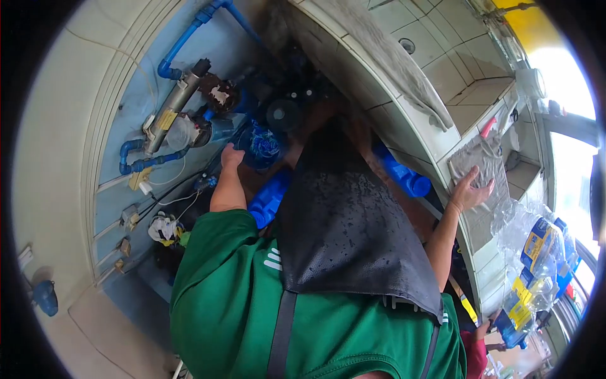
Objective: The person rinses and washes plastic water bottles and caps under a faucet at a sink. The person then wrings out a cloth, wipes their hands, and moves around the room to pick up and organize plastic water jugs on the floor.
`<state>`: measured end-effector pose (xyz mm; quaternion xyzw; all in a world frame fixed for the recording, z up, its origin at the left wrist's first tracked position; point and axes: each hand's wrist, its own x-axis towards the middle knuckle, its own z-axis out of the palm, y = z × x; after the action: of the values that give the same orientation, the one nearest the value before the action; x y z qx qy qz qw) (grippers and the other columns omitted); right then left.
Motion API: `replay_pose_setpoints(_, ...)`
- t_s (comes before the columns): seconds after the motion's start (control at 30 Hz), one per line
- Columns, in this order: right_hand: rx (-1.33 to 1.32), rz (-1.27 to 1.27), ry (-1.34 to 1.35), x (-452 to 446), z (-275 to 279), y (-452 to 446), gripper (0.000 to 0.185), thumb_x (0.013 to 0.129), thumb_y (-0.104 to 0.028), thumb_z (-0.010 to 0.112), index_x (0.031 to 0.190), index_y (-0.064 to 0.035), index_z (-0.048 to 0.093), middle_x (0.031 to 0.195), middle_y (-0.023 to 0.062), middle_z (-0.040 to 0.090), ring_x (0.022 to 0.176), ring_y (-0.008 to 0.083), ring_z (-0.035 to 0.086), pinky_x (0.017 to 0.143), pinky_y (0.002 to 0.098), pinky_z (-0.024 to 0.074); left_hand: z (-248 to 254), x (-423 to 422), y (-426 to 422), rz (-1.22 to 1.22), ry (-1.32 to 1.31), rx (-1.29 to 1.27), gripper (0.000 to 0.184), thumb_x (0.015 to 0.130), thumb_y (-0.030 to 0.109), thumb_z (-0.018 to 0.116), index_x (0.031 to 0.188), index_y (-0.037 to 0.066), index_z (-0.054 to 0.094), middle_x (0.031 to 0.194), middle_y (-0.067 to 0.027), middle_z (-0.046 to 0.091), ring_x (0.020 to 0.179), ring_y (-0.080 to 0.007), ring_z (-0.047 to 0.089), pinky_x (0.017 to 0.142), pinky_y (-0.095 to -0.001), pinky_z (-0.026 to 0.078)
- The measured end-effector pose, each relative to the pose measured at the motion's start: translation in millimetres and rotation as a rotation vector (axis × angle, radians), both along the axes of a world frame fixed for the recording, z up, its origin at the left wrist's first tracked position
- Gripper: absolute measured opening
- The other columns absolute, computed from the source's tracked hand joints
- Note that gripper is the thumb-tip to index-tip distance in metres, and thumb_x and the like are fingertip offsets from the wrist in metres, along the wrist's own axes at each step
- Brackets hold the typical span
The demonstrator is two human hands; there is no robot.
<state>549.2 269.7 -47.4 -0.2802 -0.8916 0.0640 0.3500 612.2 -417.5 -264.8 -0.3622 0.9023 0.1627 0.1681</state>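
My left hand (232,155) reaches forward at the left, its fingers curled beside a blue translucent water jug (260,146). What those fingers hold, if anything, is hidden. My right hand (472,192) is open, fingers spread, over the tiled ledge at the edge of a grey wet cloth (475,165). I cannot tell if it touches the cloth. A wet black apron (353,234) covers my front. Blue boots or containers show on either side of it, one at the left (270,199) and one at the right (407,174).
Blue pipes (165,68) and a metal cylinder (170,114) line the left wall, with cables below. A tiled basin (435,47) stands at the upper right. Several clear plastic bottles (536,246) crowd the right side. Another person's red sleeve (475,357) shows at the bottom right.
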Motion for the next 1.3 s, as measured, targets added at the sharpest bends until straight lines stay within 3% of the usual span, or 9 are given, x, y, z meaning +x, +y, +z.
replay_pose_setpoints(0.13, 0.02, 0.028, 0.01, 2.5, -3.7, 1.2, 0.075, 0.086, -0.05, 0.066, 0.131, 0.0072, 0.047, 0.132, 0.0276, 0.049, 0.127, 0.0404, 0.044, 0.107, 0.0477, 0.0338, 39.4, -27.6, 15.3, 0.01, -0.339, 0.097, 0.045, 0.089, 0.046, 0.058, 0.097, 0.003, 0.071, 0.109, -0.0177, 0.068, 0.107, -0.0349, 0.063, 0.09, -0.0457, 0.05)
replay_pose_setpoints(0.23, 0.013, 0.032, 0.055, 1.8, 4.4, -2.5, 0.072, 0.088, -0.049, 0.064, 0.131, 0.0063, 0.047, 0.133, 0.0272, 0.049, 0.127, 0.0403, 0.043, 0.107, 0.0482, 0.0337, 47.8, -43.7, 37.1, 0.068, -0.338, 0.182, 0.037, 0.088, 0.038, 0.06, 0.099, 0.005, 0.07, 0.1, -0.0154, 0.07, 0.101, -0.035, 0.065, 0.085, -0.0467, 0.051)
replay_pose_setpoints(0.33, -0.037, 0.042, 0.085, -3.8, 8.1, -8.8, 0.069, 0.09, -0.048, 0.062, 0.131, 0.0052, 0.047, 0.134, 0.027, 0.047, 0.128, 0.0403, 0.042, 0.107, 0.0486, 0.0329, 44.8, -72.1, 58.8, -0.1, 0.13, -0.275, 0.028, 0.085, 0.031, 0.063, 0.1, 0.007, 0.07, 0.091, -0.0145, 0.071, 0.088, -0.0361, 0.066, 0.078, -0.0447, 0.052)
replay_pose_setpoints(0.57, -0.106, 0.023, 0.055, -14.5, 14.4, -29.7, 0.066, 0.093, -0.048, 0.057, 0.135, 0.0021, 0.045, 0.139, 0.0257, 0.043, 0.131, 0.0407, 0.038, 0.11, 0.0494, 0.029, 221.5, -231.9, 175.5, -0.573, 0.722, 0.077, 0.021, 0.087, 0.021, 0.065, 0.104, 0.008, 0.067, 0.093, -0.0108, 0.069, 0.084, -0.0296, 0.067, 0.072, -0.041, 0.053)
replay_pose_setpoints(0.8, -0.042, -0.049, -0.038, -15.5, 10.5, -30.5, 0.063, 0.091, -0.044, 0.059, 0.135, 0.0001, 0.046, 0.138, 0.0233, 0.046, 0.132, 0.0415, 0.038, 0.11, 0.05, 0.0281, 304.9, -432.4, 301.1, -0.85, 1.143, 0.434, 0.02, 0.089, 0.017, 0.066, 0.106, 0.006, 0.067, 0.088, -0.0104, 0.069, 0.079, -0.02, 0.067, 0.071, -0.0322, 0.053)
replay_pose_setpoints(1.0, -0.002, -0.127, -0.001, -13.5, 17.2, -35.7, 0.061, 0.086, -0.038, 0.065, 0.132, -0.0011, 0.048, 0.134, 0.0223, 0.049, 0.129, 0.0424, 0.041, 0.108, 0.0519, 0.031, 319.2, -606.2, 391.7, -1.11, 1.127, 0.437, 0.031, 0.09, 0.025, 0.065, 0.117, 0.01, 0.067, 0.094, -0.01, 0.071, 0.082, -0.0194, 0.066, 0.074, -0.0314, 0.052)
replay_pose_setpoints(1.03, -0.006, -0.16, 0.005, -14.2, 17.3, -36.6, 0.063, 0.085, -0.041, 0.066, 0.132, -0.001, 0.048, 0.133, 0.0218, 0.049, 0.129, 0.0421, 0.041, 0.108, 0.0519, 0.0312, 305.5, -650.7, 401.1, -1.078, 0.935, 0.594, 0.037, 0.093, 0.027, 0.062, 0.126, 0.009, 0.061, 0.11, -0.0078, 0.068, 0.098, -0.0144, 0.063, 0.085, -0.0286, 0.049)
replay_pose_setpoints(1.13, 0.001, -0.255, 0.04, -13.0, 21.6, -40.5, 0.065, 0.084, -0.042, 0.067, 0.132, -0.0018, 0.048, 0.133, 0.0217, 0.049, 0.128, 0.0427, 0.041, 0.108, 0.0518, 0.0316, 264.5, -737.9, 414.8, -1.229, 1.054, 0.78, 0.038, 0.097, 0.023, 0.058, 0.127, 0.001, 0.058, 0.119, -0.0137, 0.065, 0.104, -0.0199, 0.062, 0.092, -0.0309, 0.048)
replay_pose_setpoints(1.3, -0.045, -0.158, 0.078, -44.2, 36.4, -65.0, 0.066, 0.078, -0.04, 0.072, 0.129, -0.0043, 0.05, 0.132, 0.0209, 0.049, 0.126, 0.0413, 0.043, 0.108, 0.0502, 0.0321, 212.1, -717.8, 392.2, -1.364, 0.625, 0.606, 0.037, 0.096, 0.02, 0.057, 0.127, 0.0, 0.056, 0.118, -0.0161, 0.064, 0.107, -0.0236, 0.062, 0.094, -0.0332, 0.047)
